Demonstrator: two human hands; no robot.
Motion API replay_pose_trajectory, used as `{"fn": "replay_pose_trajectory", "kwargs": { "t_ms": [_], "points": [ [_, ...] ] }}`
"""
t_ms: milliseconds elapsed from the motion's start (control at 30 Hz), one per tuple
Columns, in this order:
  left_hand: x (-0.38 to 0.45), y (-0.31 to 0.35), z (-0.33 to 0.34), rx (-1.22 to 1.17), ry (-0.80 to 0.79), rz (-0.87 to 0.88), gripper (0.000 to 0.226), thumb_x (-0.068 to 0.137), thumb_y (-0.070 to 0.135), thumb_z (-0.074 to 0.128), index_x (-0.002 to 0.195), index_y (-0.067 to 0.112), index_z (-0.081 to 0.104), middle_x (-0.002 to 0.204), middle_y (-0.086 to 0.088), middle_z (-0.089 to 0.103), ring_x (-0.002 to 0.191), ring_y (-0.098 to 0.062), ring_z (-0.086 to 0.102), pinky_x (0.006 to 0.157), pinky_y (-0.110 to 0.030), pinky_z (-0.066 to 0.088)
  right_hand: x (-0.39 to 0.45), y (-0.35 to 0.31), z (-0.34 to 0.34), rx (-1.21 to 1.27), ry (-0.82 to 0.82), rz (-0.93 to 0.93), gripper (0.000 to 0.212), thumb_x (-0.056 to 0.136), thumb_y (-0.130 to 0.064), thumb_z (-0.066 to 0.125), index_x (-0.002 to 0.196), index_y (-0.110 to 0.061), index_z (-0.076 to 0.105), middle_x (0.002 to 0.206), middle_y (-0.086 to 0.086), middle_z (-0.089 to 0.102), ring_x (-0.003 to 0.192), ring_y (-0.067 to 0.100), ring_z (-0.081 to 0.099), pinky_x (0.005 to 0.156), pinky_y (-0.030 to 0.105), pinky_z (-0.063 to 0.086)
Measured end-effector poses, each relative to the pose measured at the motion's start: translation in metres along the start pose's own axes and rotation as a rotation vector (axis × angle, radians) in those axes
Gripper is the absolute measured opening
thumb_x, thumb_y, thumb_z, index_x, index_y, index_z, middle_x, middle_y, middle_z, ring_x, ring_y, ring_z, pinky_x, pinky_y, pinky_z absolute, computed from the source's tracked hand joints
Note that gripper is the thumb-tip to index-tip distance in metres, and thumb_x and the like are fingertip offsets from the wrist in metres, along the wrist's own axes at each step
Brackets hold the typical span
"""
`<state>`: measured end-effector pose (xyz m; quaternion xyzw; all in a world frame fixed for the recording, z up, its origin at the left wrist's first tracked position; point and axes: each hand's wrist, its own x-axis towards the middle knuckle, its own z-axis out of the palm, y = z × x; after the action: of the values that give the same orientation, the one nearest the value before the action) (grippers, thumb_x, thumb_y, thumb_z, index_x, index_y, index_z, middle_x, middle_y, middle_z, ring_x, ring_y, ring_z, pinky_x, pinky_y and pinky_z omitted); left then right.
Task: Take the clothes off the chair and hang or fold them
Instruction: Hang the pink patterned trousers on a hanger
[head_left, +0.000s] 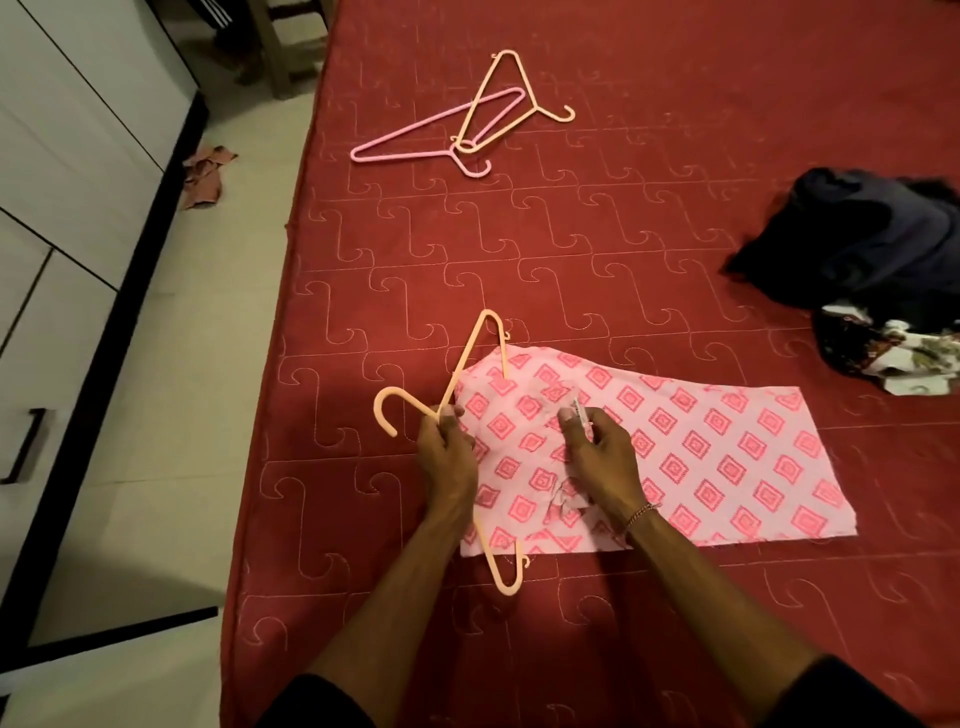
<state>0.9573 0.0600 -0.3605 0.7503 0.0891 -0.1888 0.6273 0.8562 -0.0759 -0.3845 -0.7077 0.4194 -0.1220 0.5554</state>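
Over at the left edge of the bed, the left hand curls round the neck of a peach hanger, just below its hook, which pokes out toward the bed's edge. That grip looks meant to steady the hanger while its arms slide inside the garment. And there's the garment: a pink patterned top lying flat near the front edge of the bed, its neck end pulled over the hanger, one hanger shoulder sticking out at the far side, the other at the near side. The right hand pinches a bit of cloth at the neckline, likely tugging it open so the hanger seats properly. Further up toward the far edge, two spare hangers wait, crossed over each other. At the right edge sits a dark heap of clothes, not yet sorted.
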Motion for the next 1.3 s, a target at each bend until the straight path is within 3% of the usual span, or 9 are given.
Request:
{"fn": "replay_pose_trajectory", "kwargs": {
  "t_ms": [100, 267, 500, 633, 767, 867, 967, 1033, 1300],
  "points": [
    [-0.003, 0.003, 0.008, 0.041, 0.036, 0.04, 0.028, 0.108, 0.032, 0.035, 0.102, 0.013, 0.055, 0.069, 0.002, 0.047, 0.057, -0.009, 0.045, 0.047, -0.02, 0.039, -0.001, 0.003, -0.019, -0.072, 0.117, -0.021, 0.03, 0.103, -0.045, 0.049, 0.095, -0.017, 0.057, 0.068, -0.003, 0.056, 0.058, 0.012, 0.048, 0.057, 0.03, 0.039],
    [-0.002, 0.004, 0.024, 0.117, 0.035, 0.064, 0.023, 0.107, 0.033, 0.034, 0.099, 0.024, 0.054, 0.082, -0.003, 0.053, 0.071, -0.018, 0.05, 0.065, -0.036, 0.042, 0.01, 0.025, -0.074, -0.269, 0.142, -0.02, 0.032, 0.105, -0.043, 0.041, 0.103, -0.013, 0.052, 0.079, 0.0, 0.061, 0.066, 0.014, 0.056, 0.059, 0.033, 0.042],
    [-0.006, 0.012, 0.04, 0.173, 0.056, 0.076, 0.024, 0.107, 0.033, 0.035, 0.101, 0.02, 0.054, 0.072, 0.001, 0.051, 0.057, -0.012, 0.043, 0.056, -0.029, 0.037, 0.037, 0.057, -0.155, -0.332, 0.056, 0.018, 0.037, 0.107, -0.038, 0.039, 0.085, -0.011, 0.052, 0.072, 0.001, 0.055, 0.068, 0.02, 0.051, 0.065, 0.036, 0.04],
    [-0.019, 0.016, 0.062, 0.18, 0.055, 0.092, 0.026, 0.107, 0.036, 0.036, 0.099, 0.021, 0.056, 0.071, 0.001, 0.05, 0.056, -0.011, 0.043, 0.054, -0.029, 0.036, 0.042, 0.067, -0.183, -0.383, 0.087, 0.031, 0.036, 0.107, -0.039, 0.034, 0.095, -0.008, 0.049, 0.073, 0.007, 0.056, 0.065, 0.023, 0.053, 0.058, 0.036, 0.04],
    [-0.036, 0.022, 0.09, 0.171, 0.008, 0.108, 0.03, 0.108, 0.034, 0.035, 0.106, 0.013, 0.055, 0.069, 0.002, 0.045, 0.053, -0.007, 0.041, 0.048, -0.023, 0.035, 0.051, 0.077, -0.203, -0.512, 0.104, 0.068, 0.032, 0.107, -0.044, 0.027, 0.097, -0.017, 0.041, 0.071, 0.007, 0.057, 0.065, 0.031, 0.057, 0.054, 0.034, 0.038],
    [-0.048, 0.026, 0.106, 0.191, -0.005, 0.119, 0.027, 0.108, 0.033, 0.033, 0.105, 0.014, 0.053, 0.069, 0.004, 0.046, 0.051, -0.004, 0.042, 0.047, -0.021, 0.036, 0.056, 0.083, -0.219, -0.647, 0.135, 0.089, 0.031, 0.107, -0.047, 0.022, 0.1, -0.021, 0.038, 0.074, 0.004, 0.058, 0.071, 0.032, 0.059, 0.059, 0.04, 0.046],
    [-0.051, 0.025, 0.118, 0.202, -0.012, 0.131, 0.026, 0.108, 0.033, 0.033, 0.105, 0.015, 0.053, 0.072, 0.003, 0.046, 0.055, -0.007, 0.043, 0.05, -0.025, 0.036, 0.058, 0.087, -0.237, -0.715, 0.105, 0.153, 0.026, 0.108, -0.042, 0.025, 0.105, -0.019, 0.036, 0.072, -0.003, 0.052, 0.071, 0.027, 0.055, 0.062, 0.039, 0.044],
    [-0.051, 0.023, 0.123, 0.192, -0.002, 0.121, 0.025, 0.108, 0.032, 0.034, 0.103, 0.016, 0.053, 0.07, 0.003, 0.045, 0.053, -0.008, 0.042, 0.049, -0.026, 0.035, 0.061, 0.093, -0.245, -0.743, 0.098, 0.159, 0.03, 0.107, -0.044, 0.024, 0.107, -0.017, 0.037, 0.073, 0.0, 0.056, 0.068, 0.024, 0.058, 0.063, 0.042, 0.052],
    [-0.05, 0.011, 0.125, 0.278, 0.066, 0.127, 0.027, 0.107, 0.04, 0.034, 0.105, 0.022, 0.054, 0.076, 0.0, 0.05, 0.061, -0.014, 0.045, 0.058, -0.033, 0.038, 0.063, 0.11, -0.257, -0.917, 0.145, 0.107, 0.032, 0.106, -0.048, 0.028, 0.095, -0.018, 0.03, 0.066, -0.003, 0.052, 0.053, 0.015, 0.051, 0.054, 0.037, 0.051]
  ]
}}
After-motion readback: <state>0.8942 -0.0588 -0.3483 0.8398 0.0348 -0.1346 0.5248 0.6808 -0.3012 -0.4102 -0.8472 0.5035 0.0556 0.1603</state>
